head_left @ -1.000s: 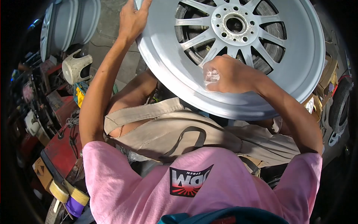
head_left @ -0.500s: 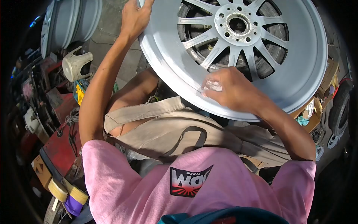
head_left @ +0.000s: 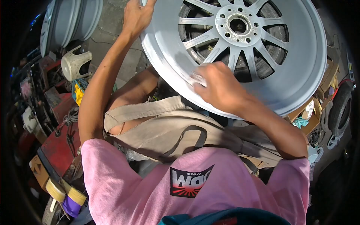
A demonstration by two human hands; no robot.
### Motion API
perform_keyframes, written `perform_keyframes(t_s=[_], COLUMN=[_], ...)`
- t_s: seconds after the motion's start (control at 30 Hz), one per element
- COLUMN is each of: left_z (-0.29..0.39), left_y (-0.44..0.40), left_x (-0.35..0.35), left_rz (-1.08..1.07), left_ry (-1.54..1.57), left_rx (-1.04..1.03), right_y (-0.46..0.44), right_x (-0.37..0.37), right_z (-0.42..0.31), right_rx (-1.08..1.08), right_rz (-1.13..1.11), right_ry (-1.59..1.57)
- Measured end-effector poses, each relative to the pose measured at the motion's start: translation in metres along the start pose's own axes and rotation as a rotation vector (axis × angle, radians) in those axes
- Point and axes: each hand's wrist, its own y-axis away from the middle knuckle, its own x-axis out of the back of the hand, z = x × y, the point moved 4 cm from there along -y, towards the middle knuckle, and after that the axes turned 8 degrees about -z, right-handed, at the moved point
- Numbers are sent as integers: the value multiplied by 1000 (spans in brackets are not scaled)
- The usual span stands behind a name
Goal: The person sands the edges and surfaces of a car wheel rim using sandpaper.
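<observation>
Left hand (head_left: 137, 18) is at the outer edge of the silver-grey, many-spoked metal wheel (head_left: 223, 25); fingertips out of frame, can't tell if it's clamped. Mid-view: small whitish scrap (head_left: 198, 79), material too blurred to call, gripped in your curled right hand (head_left: 219, 86) over the wheel's near-left side. Wheel's in front of you, face up, running off to the right. Reads as rubbing-down; next stroke calls for steady bracing, even pressure.

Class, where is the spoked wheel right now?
In the head view, the spoked wheel is at top, centre to right, above tan trousers, with the left hand at its left edge and the right hand over its lower left.
</observation>
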Motion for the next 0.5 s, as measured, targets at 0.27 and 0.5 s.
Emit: perform_keyframes(t_s=[0.27, 0.5], left_z=[-1, -5], left_y=[-1, -2], left_x=[-4, -1], left_rz=[10, 20], left_ry=[36, -107], left_rx=[-16, 23], right_y=[25, 30], right_x=[2, 2], right_z=[2, 3], right_rx=[64, 76], right_rz=[41, 49], right_ry=[-5, 93])
